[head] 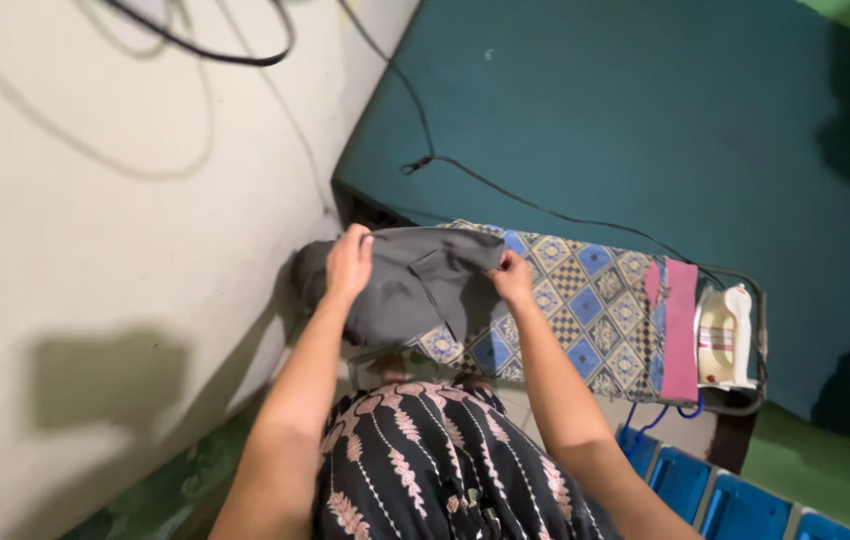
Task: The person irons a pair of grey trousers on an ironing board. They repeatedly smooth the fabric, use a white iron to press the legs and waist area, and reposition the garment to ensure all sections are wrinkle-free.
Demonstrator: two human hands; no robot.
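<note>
— Far left?
— Pale wall, with a black cable looping across its top and a soft shadow lower down.

— Next, moving right?
— Left hand, palm down, fingers curled over the near end of a dark grey garment, gripping the cloth at the narrow end of the ironing board. Bare forearm running up from the bottom edge.

— And the garment itself?
— Draped over the left end of the board, bunched and folded, hanging partly over the edge toward the wall. One flap turned back near the middle.

— Further right?
— Right hand, fingers pinched shut on the right edge of the same grey cloth, resting on the board's cover. Both hands holding the one garment, near each other, with the folded flap between.

— Under the arms?
— Black dress with a pink leaf pattern, filling the lower middle.

— Rest of the board?
— Cover in blue and tan checkered squares, then a pink strip across the far end. Just beyond that, a white iron standing on its rest, well apart from both hands.

— Behind the board?
— Teal mattress, with a thin black cord trailing across toward the iron.

— Bottom right?
— Blue plastic crate tops beside a green floor.
</note>
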